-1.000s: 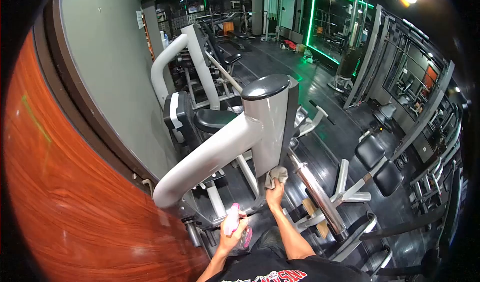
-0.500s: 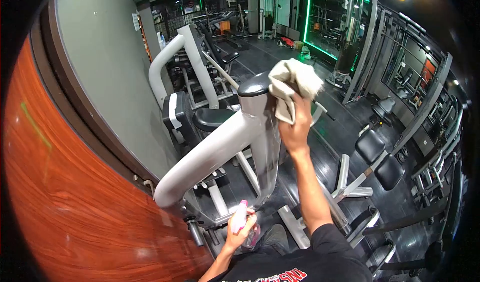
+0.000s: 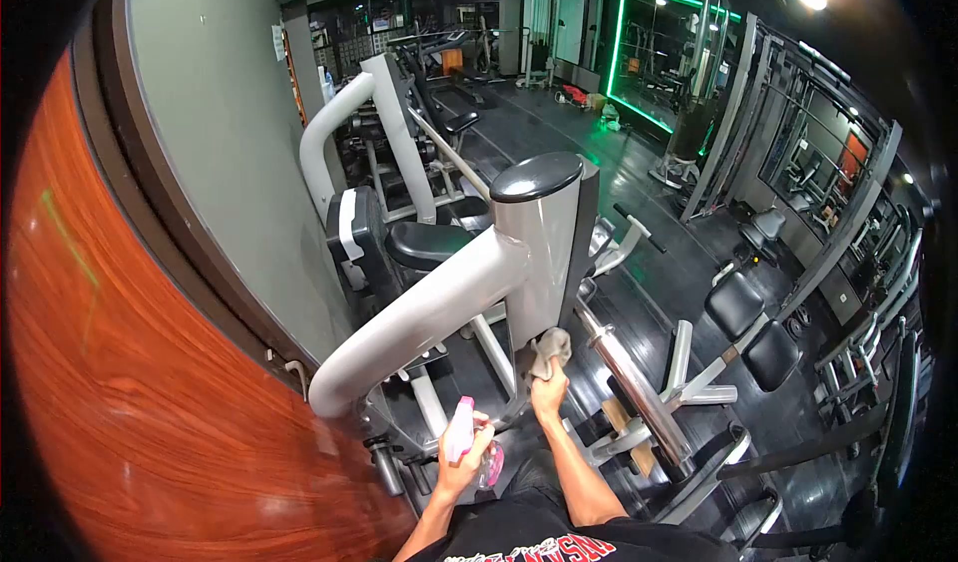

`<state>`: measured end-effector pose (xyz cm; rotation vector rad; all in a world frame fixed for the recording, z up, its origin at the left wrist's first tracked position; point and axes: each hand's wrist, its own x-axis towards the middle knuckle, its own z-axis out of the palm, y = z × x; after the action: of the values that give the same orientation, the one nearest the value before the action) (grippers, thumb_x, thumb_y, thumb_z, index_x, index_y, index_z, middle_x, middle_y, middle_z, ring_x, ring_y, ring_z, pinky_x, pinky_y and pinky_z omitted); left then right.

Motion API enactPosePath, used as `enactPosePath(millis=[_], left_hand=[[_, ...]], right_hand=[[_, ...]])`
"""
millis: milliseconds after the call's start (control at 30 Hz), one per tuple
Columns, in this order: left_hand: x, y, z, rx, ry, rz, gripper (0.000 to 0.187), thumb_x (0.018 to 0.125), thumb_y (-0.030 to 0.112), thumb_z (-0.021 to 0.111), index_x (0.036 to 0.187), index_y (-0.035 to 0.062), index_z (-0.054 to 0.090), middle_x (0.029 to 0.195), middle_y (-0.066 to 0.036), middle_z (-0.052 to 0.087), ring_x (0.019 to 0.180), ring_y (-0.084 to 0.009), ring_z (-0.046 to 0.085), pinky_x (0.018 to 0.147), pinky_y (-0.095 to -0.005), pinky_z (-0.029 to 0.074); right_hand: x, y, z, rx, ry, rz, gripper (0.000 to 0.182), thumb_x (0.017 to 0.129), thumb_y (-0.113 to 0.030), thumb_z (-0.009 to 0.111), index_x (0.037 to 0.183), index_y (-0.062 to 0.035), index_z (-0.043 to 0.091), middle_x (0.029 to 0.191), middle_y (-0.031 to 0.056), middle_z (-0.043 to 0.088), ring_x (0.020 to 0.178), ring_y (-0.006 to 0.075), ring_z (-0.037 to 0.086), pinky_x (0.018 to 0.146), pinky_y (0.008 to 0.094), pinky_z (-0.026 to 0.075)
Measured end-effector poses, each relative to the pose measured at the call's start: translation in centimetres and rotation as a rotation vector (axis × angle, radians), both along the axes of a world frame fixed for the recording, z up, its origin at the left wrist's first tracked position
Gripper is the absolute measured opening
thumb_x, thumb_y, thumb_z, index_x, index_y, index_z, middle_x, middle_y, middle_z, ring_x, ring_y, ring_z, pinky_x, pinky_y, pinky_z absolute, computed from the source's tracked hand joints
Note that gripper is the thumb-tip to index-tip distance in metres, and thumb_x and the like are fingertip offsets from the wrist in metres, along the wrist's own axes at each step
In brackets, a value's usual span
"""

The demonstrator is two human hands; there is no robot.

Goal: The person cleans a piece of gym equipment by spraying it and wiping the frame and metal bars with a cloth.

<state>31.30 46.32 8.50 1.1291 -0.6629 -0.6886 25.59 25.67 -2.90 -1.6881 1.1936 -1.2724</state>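
Observation:
My right hand is closed on a light cloth, held against the lower part of the gray machine post. A glossy black oval cap tops the post. My left hand is wrapped round a spray bottle with a pink and white head, low in front of my body and left of my right hand. The bottle's clear lower part shows beside my fingers. A thick curved gray tube runs from the post down to the left.
A reddish wooden door and gray wall are on the left. A chrome bar slants close on my right, with black padded seats beyond. More gym machines stand behind on the dark floor.
My right hand and the cloth have moved down from beside the top of the post to its lower part. The black cap is now uncovered. My left hand has shifted slightly left.

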Motion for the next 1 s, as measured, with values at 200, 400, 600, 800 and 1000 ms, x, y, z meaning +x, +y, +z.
enactPosePath(millis=[200, 400, 600, 800, 1000], left_hand=[[-0.2, -0.5, 0.1, 0.025, -0.009, -0.021, 0.016, 0.086, 0.007, 0.06, 0.097, -0.002, 0.053, 0.082, -0.006, 0.056, 0.061, -0.0137, 0.059, 0.057, -0.0273, 0.048], [-0.2, -0.8, -0.1, 0.032, 0.004, -0.023, 0.016, 0.086, 0.007, 0.06, 0.098, -0.0018, 0.053, 0.081, -0.007, 0.056, 0.061, -0.0144, 0.059, 0.058, -0.0275, 0.048], [0.3, -0.9, -0.4, 0.034, -0.008, 0.024, 0.016, 0.086, 0.007, 0.06, 0.098, -0.0013, 0.053, 0.081, -0.007, 0.057, 0.061, -0.014, 0.059, 0.057, -0.0268, 0.047], [0.2, -1.9, -1.2, 0.05, -0.048, -0.016, 0.016, 0.085, 0.006, 0.061, 0.097, -0.0015, 0.054, 0.082, -0.006, 0.057, 0.061, -0.0133, 0.059, 0.058, -0.0266, 0.048], [-0.3, -2.7, -0.4, 0.0, -0.012, -0.074, 0.017, 0.085, 0.007, 0.06, 0.099, -0.0017, 0.053, 0.081, -0.006, 0.057, 0.061, -0.0135, 0.059, 0.059, -0.0276, 0.048]], right_hand=[[1.9, -2.2, 13.8, -0.495, -0.398, -0.004, 0.042, 0.076, 0.005, 0.048, 0.118, 0.002, 0.056, 0.114, 0.0174, 0.06, 0.109, 0.0292, 0.055, 0.095, 0.0353, 0.04], [4.9, -2.7, 19.3, -0.757, -0.09, 0.045, 0.057, 0.066, 0.003, 0.059, 0.122, -0.0023, 0.056, 0.12, 0.0262, 0.055, 0.113, 0.0425, 0.05, 0.097, 0.0457, 0.038], [3.4, -2.0, 2.2, -0.534, 0.021, 0.028, 0.045, 0.071, -0.007, 0.064, 0.116, -0.0031, 0.061, 0.101, 0.0257, 0.063, 0.093, 0.0444, 0.059, 0.083, 0.0477, 0.046], [0.5, 0.1, -1.5, -0.091, -0.082, -0.004, 0.033, 0.073, -0.001, 0.049, 0.104, 0.0032, 0.06, 0.081, 0.0258, 0.063, 0.081, 0.0399, 0.064, 0.075, 0.0436, 0.048], [1.8, -4.0, 13.9, -0.548, -0.399, -0.067, 0.037, 0.084, 0.004, 0.049, 0.12, 0.0039, 0.054, 0.119, 0.0201, 0.058, 0.116, 0.0338, 0.052, 0.098, 0.0405, 0.039]])
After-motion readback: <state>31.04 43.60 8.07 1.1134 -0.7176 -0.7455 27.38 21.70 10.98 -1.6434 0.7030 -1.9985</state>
